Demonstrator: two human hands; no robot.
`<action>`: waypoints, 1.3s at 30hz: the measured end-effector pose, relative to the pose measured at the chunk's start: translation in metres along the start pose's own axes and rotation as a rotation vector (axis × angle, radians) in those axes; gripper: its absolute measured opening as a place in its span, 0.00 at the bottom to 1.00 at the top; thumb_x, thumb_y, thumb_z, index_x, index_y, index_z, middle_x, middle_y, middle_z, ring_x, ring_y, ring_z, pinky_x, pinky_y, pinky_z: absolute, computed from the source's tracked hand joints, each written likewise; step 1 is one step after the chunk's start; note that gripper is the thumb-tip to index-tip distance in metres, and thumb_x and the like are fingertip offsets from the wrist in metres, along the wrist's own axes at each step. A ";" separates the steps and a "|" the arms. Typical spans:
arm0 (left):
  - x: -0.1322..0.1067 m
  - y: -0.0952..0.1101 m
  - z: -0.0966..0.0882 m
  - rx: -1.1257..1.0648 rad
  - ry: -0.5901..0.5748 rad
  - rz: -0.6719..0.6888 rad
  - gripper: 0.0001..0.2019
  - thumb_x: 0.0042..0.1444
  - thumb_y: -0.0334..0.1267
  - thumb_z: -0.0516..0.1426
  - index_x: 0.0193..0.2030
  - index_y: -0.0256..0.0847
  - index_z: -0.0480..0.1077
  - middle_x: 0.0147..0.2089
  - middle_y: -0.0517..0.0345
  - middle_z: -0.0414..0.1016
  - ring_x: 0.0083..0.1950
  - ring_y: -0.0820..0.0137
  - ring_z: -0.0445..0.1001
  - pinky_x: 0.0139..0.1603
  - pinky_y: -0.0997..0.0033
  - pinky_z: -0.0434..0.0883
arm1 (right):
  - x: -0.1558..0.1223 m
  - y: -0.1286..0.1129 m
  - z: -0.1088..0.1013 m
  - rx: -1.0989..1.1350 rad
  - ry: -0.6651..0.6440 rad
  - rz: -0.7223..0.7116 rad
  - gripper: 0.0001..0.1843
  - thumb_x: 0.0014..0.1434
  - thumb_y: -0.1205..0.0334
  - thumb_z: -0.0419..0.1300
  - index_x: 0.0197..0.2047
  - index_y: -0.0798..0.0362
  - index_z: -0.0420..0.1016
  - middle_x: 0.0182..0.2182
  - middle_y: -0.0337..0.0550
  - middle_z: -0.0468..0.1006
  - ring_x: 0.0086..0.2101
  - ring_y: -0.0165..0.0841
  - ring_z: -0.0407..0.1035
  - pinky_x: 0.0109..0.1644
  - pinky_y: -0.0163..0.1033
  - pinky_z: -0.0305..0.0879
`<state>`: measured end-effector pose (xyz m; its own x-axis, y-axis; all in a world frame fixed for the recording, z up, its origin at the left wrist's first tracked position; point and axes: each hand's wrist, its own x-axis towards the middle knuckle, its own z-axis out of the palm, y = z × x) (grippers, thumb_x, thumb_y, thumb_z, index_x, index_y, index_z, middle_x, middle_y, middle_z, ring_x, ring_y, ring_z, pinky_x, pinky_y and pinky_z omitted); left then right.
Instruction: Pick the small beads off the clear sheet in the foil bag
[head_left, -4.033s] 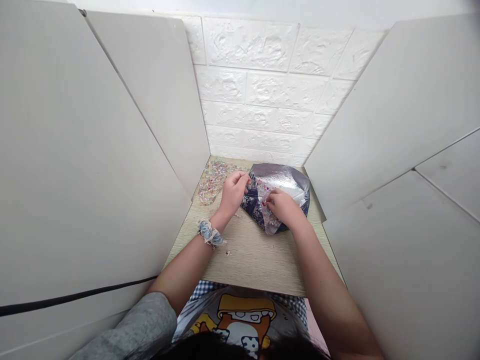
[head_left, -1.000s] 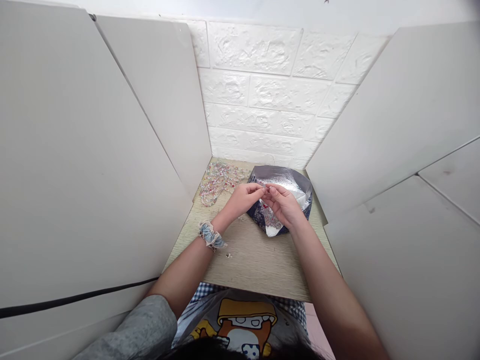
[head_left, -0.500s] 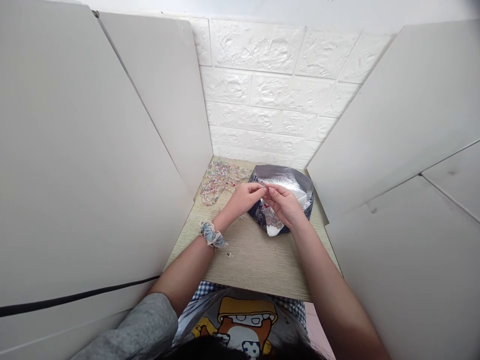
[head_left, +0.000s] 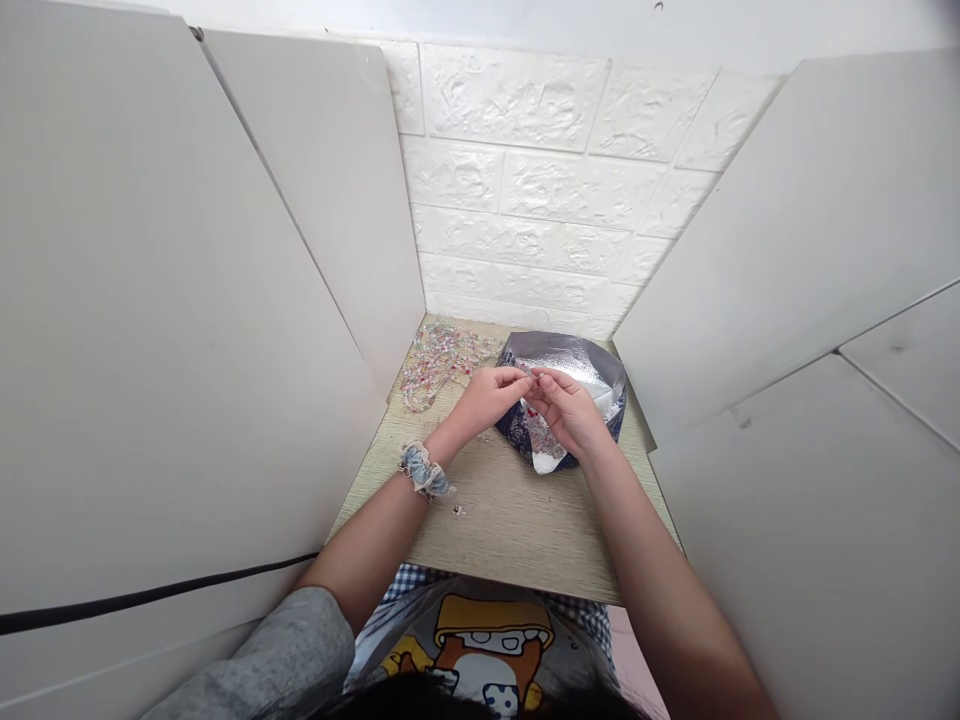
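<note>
My left hand [head_left: 487,397] and my right hand [head_left: 566,410] meet above a navy patterned pouch with a silver foil lining [head_left: 562,358]. Their fingertips pinch something tiny and beaded [head_left: 529,372], too small to make out clearly. My right hand hides part of the pouch's folded front, where small beads show against the foil. To the left of the pouch lies a loose tangle of multicoloured bead strands [head_left: 442,363]. A blue and white scrunchie [head_left: 424,471] circles my left wrist.
A light wood-grain board [head_left: 510,530] lies under everything, with a few tiny bits [head_left: 457,509] near my left wrist. White panels [head_left: 780,250] stand on both sides, a white brick-patterned wall [head_left: 525,200] behind. A black cable [head_left: 150,592] crosses the left panel.
Compared with the oldest frame, both hands have lifted off the pouch and come together, fingertips meeting above it. Over the last second they have hardly moved.
</note>
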<state>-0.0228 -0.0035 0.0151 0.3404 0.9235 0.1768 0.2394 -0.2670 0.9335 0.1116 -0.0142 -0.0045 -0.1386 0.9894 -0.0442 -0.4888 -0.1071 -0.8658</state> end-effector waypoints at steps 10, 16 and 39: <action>0.000 0.001 -0.001 -0.001 -0.013 0.002 0.15 0.49 0.43 0.50 0.29 0.34 0.72 0.29 0.57 0.73 0.31 0.74 0.68 0.33 0.76 0.63 | 0.000 0.000 0.000 -0.006 -0.004 -0.006 0.11 0.40 0.58 0.66 0.30 0.50 0.73 0.27 0.36 0.76 0.30 0.26 0.69 0.43 0.34 0.64; -0.001 0.002 -0.001 0.033 -0.007 -0.007 0.15 0.49 0.44 0.49 0.28 0.34 0.71 0.28 0.59 0.71 0.30 0.75 0.66 0.31 0.76 0.62 | 0.000 0.001 -0.001 -0.022 -0.008 -0.008 0.11 0.40 0.58 0.66 0.30 0.50 0.74 0.28 0.37 0.76 0.31 0.26 0.69 0.43 0.34 0.64; 0.000 0.002 -0.001 -0.056 -0.026 -0.044 0.14 0.47 0.42 0.51 0.28 0.34 0.73 0.28 0.58 0.73 0.31 0.74 0.68 0.33 0.76 0.63 | -0.001 0.001 -0.001 -0.048 -0.003 -0.008 0.12 0.41 0.56 0.65 0.31 0.49 0.73 0.28 0.37 0.76 0.30 0.27 0.69 0.43 0.35 0.65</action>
<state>-0.0236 -0.0038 0.0177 0.3540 0.9265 0.1279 0.2040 -0.2100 0.9562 0.1118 -0.0152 -0.0055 -0.1375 0.9898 -0.0362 -0.4480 -0.0947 -0.8890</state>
